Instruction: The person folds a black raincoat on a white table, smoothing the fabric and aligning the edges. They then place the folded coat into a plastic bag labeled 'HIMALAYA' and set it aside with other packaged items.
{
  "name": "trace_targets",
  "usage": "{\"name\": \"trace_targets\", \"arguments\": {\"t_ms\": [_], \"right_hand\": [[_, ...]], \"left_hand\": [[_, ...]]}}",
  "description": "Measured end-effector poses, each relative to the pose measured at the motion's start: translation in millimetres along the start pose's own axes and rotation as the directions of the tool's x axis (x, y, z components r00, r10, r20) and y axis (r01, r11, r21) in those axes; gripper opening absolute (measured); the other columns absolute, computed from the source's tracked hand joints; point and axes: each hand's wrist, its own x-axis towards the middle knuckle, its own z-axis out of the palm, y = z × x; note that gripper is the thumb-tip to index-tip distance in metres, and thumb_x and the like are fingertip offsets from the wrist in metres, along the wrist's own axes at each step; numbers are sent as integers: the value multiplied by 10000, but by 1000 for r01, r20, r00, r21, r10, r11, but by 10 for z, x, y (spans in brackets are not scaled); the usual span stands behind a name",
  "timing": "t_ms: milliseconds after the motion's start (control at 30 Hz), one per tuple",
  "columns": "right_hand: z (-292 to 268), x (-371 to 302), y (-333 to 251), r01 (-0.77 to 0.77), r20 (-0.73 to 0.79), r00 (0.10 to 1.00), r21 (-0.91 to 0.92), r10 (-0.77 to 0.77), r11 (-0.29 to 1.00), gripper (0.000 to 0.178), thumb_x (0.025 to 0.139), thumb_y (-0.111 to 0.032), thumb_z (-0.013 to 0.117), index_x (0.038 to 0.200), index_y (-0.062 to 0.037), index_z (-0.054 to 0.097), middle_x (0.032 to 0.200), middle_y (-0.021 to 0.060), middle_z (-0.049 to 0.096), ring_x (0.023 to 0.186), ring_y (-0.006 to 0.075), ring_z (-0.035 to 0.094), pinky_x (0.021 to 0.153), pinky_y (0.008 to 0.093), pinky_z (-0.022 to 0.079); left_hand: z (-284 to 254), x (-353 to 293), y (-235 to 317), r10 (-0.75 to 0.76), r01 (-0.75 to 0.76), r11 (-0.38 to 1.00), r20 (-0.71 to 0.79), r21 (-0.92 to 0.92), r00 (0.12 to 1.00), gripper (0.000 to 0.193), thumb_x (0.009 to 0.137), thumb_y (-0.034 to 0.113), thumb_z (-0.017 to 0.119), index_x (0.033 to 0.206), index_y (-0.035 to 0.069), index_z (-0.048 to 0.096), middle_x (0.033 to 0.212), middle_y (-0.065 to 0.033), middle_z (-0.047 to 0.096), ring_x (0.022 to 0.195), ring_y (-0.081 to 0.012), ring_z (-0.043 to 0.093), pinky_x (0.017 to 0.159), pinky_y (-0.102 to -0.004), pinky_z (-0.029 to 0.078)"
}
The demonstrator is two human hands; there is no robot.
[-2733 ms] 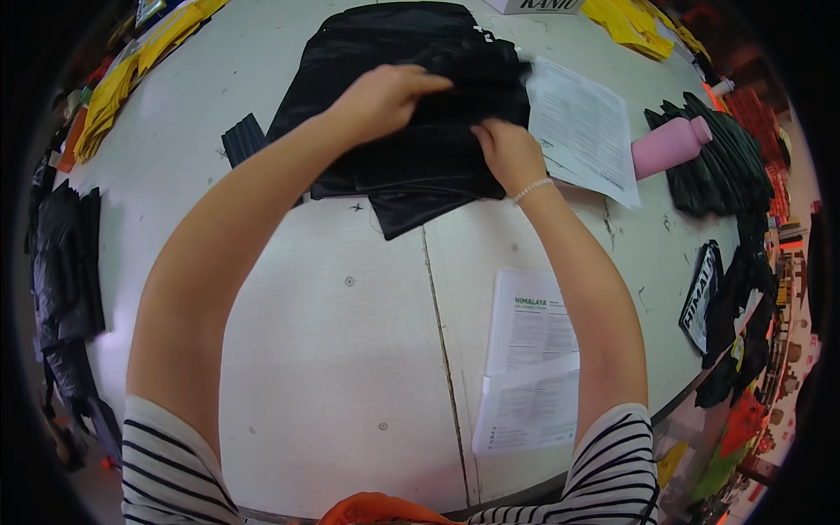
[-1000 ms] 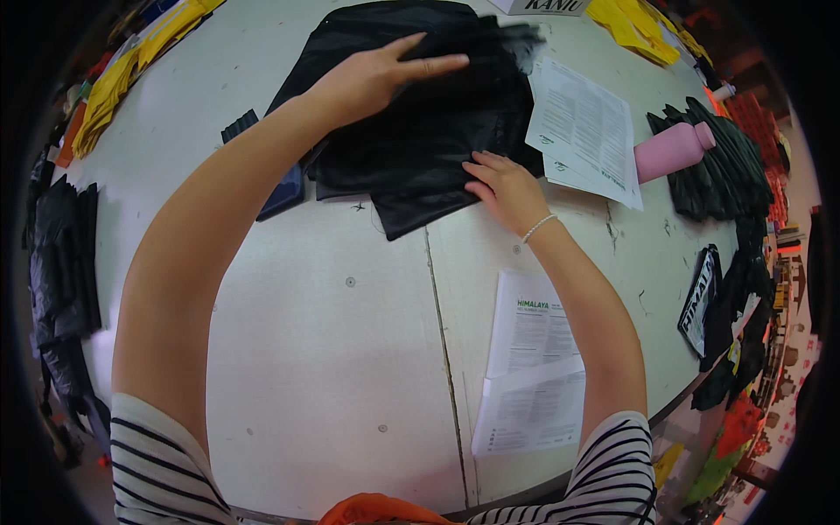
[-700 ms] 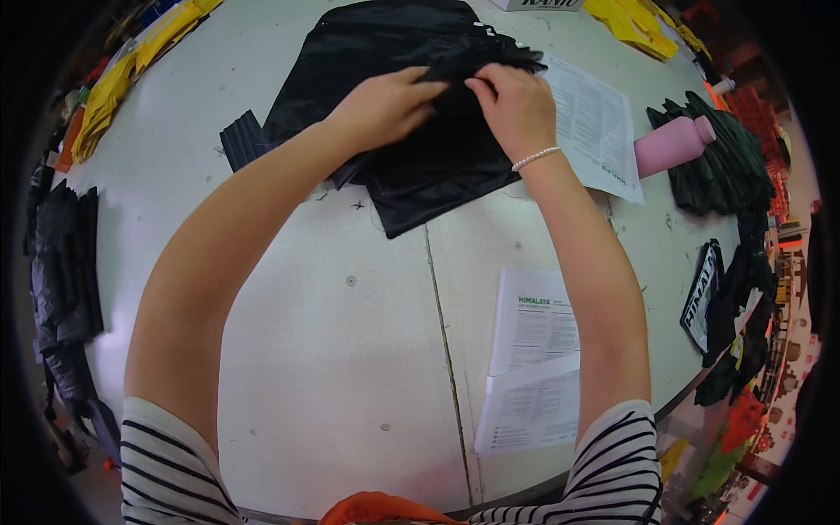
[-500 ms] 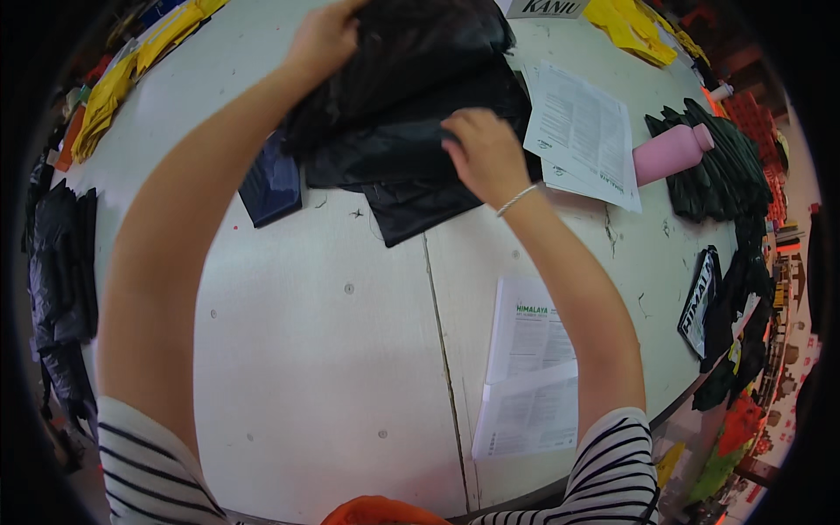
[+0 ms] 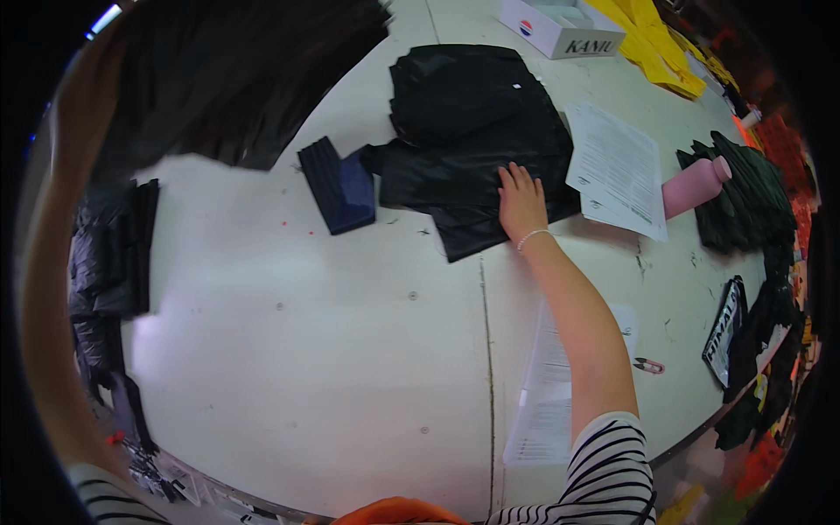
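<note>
At the upper left, my left hand (image 5: pixel 92 92) is raised and partly lost in blur and shadow. From it hangs a black garment (image 5: pixel 236 79), lifted off the table and smeared by motion. My right hand (image 5: pixel 523 206) lies open on a stack of folded black shiny garments (image 5: pixel 464 96), fingers stretched out over the near part. A folded dark blue cloth piece (image 5: pixel 346 188) rests just left of that stack. Printed white sheets (image 5: pixel 617 171) lie against the stack's right side.
At the right stands a pile of dark green cloth (image 5: pixel 744 201) with a pink bottle (image 5: pixel 696 186) lying against it. Thread snips (image 5: pixel 648 366) and more papers (image 5: pixel 542 411) are by my right forearm. A white box (image 5: pixel 560 31) and yellow cloth (image 5: pixel 652 44) sit far right; black garments (image 5: pixel 109 254) at left.
My left hand has swung left with the black garment, uncovering the folded stack beneath. My right hand has come down flat on that stack. The view has shifted left.
</note>
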Motion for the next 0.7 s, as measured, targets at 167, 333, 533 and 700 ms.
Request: {"name": "trace_targets", "arguments": {"t_ms": [167,333,533,700], "right_hand": [[-24,4,-25,51,-8,999,-35,-51,998,402,942,-210,478,1326,-97,450,1425,107,390,1338,263,333,1103,464,244],[-381,-238,-480,305,-80,952,218,-294,927,419,882,-244,591,1257,-72,522,1353,121,464,1275,281,403,1089,419,282],[-474,-244,-594,250,20,961,355,-274,901,358,769,-161,698,1106,-56,638,1134,87,619,1081,274,549,918,347,444],[-753,26,-514,260,268,913,198,-308,945,168,820,-168,622,972,-107,660,945,115,666,920,324,614,811,404,491]], "left_hand": [[-1275,-2074,757,486,-409,868,323,-281,812,232,754,159,698,975,97,663,1094,-79,663,907,-285,624,816,-379,492],[-1615,-4293,1780,191,167,826,546,-538,815,309,761,70,586,1063,107,642,1148,-38,646,911,-235,611,756,-322,506],[-1743,-4679,2171,184,202,784,531,-586,827,325,748,102,581,1069,134,620,1228,-4,603,941,-235,604,768,-326,491],[-1934,-4893,1981,213,250,749,580,-613,786,322,720,80,602,1029,158,641,1165,19,637,896,-247,600,755,-363,482]]}}
